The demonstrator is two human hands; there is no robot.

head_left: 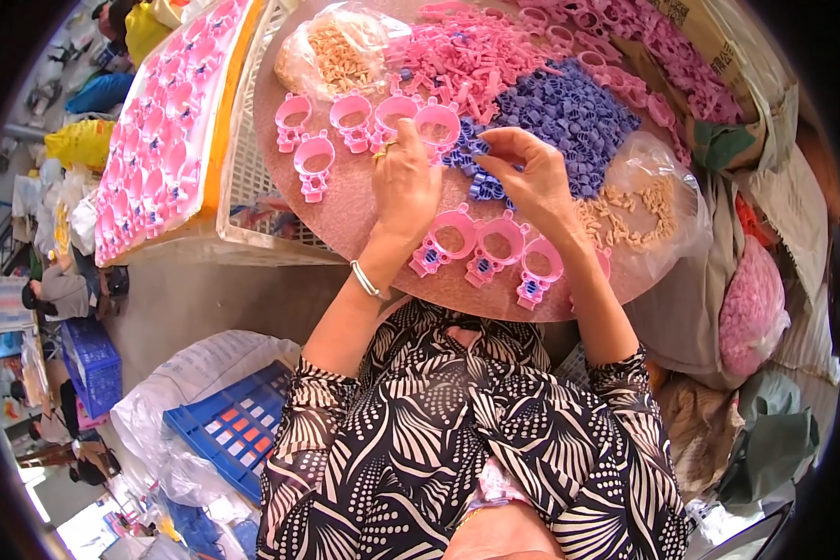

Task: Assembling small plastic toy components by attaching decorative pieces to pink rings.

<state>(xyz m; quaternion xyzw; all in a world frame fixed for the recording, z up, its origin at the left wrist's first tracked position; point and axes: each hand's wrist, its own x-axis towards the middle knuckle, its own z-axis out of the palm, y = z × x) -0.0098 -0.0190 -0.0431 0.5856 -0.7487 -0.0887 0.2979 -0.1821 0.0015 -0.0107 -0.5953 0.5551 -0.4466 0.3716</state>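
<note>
My left hand (407, 185) is closed over the lower part of a pink ring-shaped plastic piece (455, 117) with small ear-like bumps; the hand hides the rest of it. My right hand (539, 182) is close beside it, thumb and forefinger pinched at a small blue plastic part (482, 147). Left of my left hand are several similar pink pieces (314, 155), one of them standing a little nearer me. Between my forearms a row of pink pieces (501, 239) with blue parts set in them lies along the near edge of the round table (345, 219).
Heaps of blue parts (569, 121) and pink parts (467, 56) cover the table's far side. Beige pieces lie in clear bags at far left (341, 56) and right (639, 210). Left, a tray (159, 140) of pink pieces rests on a white crate (243, 201). Sacks stand at right.
</note>
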